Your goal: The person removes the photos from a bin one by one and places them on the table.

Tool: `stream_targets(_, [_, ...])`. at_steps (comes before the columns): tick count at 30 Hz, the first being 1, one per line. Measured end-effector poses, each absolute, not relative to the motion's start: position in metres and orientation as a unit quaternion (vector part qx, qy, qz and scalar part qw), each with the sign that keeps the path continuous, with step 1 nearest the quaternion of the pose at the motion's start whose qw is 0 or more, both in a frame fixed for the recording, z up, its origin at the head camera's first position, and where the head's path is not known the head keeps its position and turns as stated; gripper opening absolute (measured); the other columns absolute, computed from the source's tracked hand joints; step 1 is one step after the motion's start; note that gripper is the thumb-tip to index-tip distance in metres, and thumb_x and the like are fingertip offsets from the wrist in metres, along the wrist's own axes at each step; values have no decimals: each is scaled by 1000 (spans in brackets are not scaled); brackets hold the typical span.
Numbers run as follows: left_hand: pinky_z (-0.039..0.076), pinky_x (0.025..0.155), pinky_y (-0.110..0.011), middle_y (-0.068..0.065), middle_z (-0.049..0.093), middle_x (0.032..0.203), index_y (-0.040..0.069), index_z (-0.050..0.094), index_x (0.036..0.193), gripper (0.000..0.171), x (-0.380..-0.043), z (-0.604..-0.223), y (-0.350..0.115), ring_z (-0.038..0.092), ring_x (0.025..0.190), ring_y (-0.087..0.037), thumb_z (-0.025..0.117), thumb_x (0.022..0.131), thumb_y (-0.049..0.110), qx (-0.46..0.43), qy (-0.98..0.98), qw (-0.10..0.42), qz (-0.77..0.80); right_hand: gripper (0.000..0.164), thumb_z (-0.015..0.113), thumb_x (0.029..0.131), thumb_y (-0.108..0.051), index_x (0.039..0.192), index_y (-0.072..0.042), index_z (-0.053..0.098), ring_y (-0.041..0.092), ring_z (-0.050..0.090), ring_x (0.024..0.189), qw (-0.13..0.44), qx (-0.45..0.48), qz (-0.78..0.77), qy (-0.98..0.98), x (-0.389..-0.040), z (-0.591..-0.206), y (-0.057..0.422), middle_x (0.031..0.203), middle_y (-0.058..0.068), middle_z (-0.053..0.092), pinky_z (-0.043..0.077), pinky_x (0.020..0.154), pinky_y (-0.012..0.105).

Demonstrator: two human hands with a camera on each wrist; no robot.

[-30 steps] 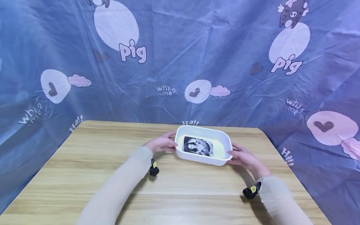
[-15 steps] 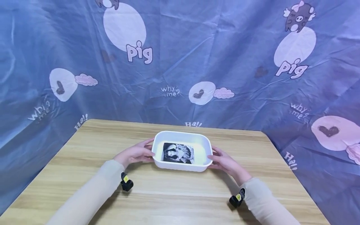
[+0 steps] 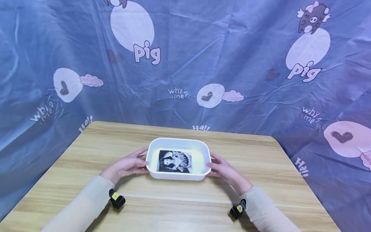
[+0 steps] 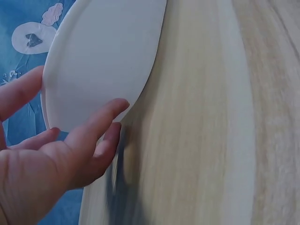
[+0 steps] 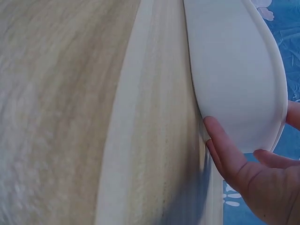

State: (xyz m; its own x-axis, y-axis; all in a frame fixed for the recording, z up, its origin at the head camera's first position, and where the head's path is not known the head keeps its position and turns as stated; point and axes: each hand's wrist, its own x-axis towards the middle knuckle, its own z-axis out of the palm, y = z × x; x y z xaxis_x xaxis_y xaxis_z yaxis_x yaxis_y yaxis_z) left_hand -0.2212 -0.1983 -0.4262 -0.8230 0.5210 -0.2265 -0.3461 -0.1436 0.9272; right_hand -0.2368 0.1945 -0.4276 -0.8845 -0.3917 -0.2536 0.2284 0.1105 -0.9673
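Observation:
A white rectangular plastic tub [image 3: 181, 177] with rounded corners is between both hands over the middle of the table. Inside it lies a flat black-and-white printed picture [image 3: 175, 161]. My left hand [image 3: 128, 166] grips the tub's left end, thumb at the rim and other fingers along the side. At the opposite end my right hand [image 3: 227, 171] holds it in the same way. The wrist views show fingertips against the tub's white outer wall [image 4: 101, 61], low by its bottom edge. Whether the tub's base touches the table cannot be told.
The wood-grain table [image 3: 179, 206] extends on all sides of the tub. Behind it hangs a blue printed curtain [image 3: 185, 64], close to the table's far edge. A small black device [image 3: 117, 199] is strapped at the left wrist, another black device [image 3: 237, 209] at the right.
Both hands have carried the tub leftward and a little nearer to me, keeping their hold on its ends. The picture stays inside. The head view has shifted slightly.

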Motion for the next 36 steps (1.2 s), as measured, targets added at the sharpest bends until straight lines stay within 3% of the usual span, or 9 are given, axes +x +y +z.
stream_targets(4, [43,106,-53,-32,8,156,10,-5,155,85,-220,-425,-196,60,114,-26,50,91,-4,53,585,277,760,75,58,93,-11,153,2,14,38,53,121,193,-58,-629,750,-237,-425,195,150,35,25,54,96,38])
stream_targets(8, [46,104,-51,-32,13,155,11,0,156,82,-220,-423,-193,60,114,-26,49,92,-3,28,584,270,765,81,65,91,-16,153,0,14,45,32,138,99,-71,-555,823,-243,-413,199,156,27,21,35,113,51])
stream_targets(11, [47,104,-51,-32,15,155,12,1,156,81,-219,-422,-191,61,114,-27,48,93,-3,19,585,267,766,83,68,89,-14,153,0,16,45,22,142,41,-102,-515,850,-249,-395,195,157,25,18,25,118,54])
stream_targets(17, [48,103,-50,-29,12,157,13,3,156,82,-218,-423,-191,61,113,-27,50,92,-2,7,589,263,764,84,77,80,-10,148,2,30,43,30,139,-20,-232,-445,865,-267,-388,171,152,25,31,29,116,54])
stream_targets(23, [47,104,-50,-27,7,159,12,0,156,83,-217,-425,-192,62,112,-24,50,92,-1,12,596,259,760,82,80,76,-14,145,1,38,41,41,133,39,-309,-362,879,-280,-395,142,147,23,40,36,112,55])
stream_targets(36, [47,103,-50,-27,6,158,12,0,156,84,-216,-425,-193,61,113,-27,51,90,-3,9,593,260,762,81,85,71,-23,138,-1,47,33,48,128,124,-302,-247,912,-293,-413,103,136,18,53,37,113,45])
